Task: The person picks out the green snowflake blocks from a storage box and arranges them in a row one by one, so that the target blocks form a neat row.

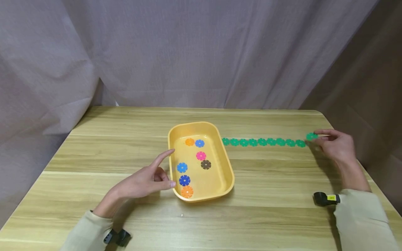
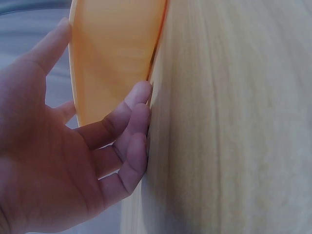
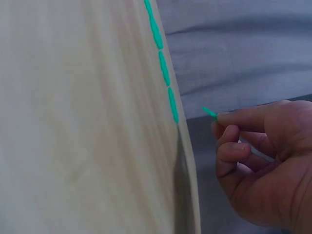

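Observation:
My right hand point(image 1: 339, 144) pinches a green snowflake disc point(image 1: 312, 136) between thumb and index finger, at the right end of a row of green discs point(image 1: 262, 142). The right wrist view has the held disc point(image 3: 209, 112) tilted, raised off the tabletop. At the left side of a yellow plastic tray point(image 1: 227, 174), my left hand point(image 1: 142, 181) rests its index fingertip and thumb tip on the rim, spread apart. In the left wrist view its other fingers point(image 2: 139, 114) are bent beside the tray's outer wall point(image 2: 114, 53), low by the table.
Inside the tray lie several snowflake discs: orange, blue, a pink one point(image 1: 201, 156) and a brown one point(image 1: 206, 164). The green row runs along the wooden table point(image 1: 267, 219) from the tray's right side. A grey curtain point(image 1: 188, 52) hangs behind the table's far edge.

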`<state>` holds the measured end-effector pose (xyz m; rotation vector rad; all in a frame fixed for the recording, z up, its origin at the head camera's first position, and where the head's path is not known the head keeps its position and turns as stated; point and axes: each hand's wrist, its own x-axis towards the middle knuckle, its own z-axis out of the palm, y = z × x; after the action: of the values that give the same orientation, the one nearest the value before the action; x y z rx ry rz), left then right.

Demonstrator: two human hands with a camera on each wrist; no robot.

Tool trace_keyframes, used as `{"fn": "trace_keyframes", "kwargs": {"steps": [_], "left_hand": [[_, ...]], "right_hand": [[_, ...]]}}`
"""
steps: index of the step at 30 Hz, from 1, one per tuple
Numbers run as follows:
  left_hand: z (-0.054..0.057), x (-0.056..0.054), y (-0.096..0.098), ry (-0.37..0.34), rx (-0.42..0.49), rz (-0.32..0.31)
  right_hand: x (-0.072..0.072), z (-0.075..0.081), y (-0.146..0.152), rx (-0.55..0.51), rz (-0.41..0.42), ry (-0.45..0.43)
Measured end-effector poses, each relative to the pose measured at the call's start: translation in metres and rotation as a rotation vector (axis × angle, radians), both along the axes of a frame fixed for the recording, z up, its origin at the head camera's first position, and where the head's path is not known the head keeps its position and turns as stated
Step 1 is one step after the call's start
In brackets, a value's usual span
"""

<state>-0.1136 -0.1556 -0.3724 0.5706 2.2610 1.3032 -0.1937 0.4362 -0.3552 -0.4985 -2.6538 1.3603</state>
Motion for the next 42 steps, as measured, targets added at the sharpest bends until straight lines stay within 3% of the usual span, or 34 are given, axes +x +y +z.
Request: {"fn": "trace_keyframes", "kwargs": {"steps": [8, 23, 42], "left_hand": [[0.001, 0.0, 0.0, -0.006, -0.009, 0.009], [0.003, 0.001, 0.0, -0.01, -0.014, 0.015], [0.006, 0.003, -0.002, 0.004, -0.002, -0.004]], "right_hand": [[-0.002, -0.012, 0.01, 0.135, 0.035, -0.041], [-0.003, -0.016, 0.01, 0.083, 0.033, -0.073], [0.003, -0.01, 0.009, 0.104, 0.073, -0.056]]}}
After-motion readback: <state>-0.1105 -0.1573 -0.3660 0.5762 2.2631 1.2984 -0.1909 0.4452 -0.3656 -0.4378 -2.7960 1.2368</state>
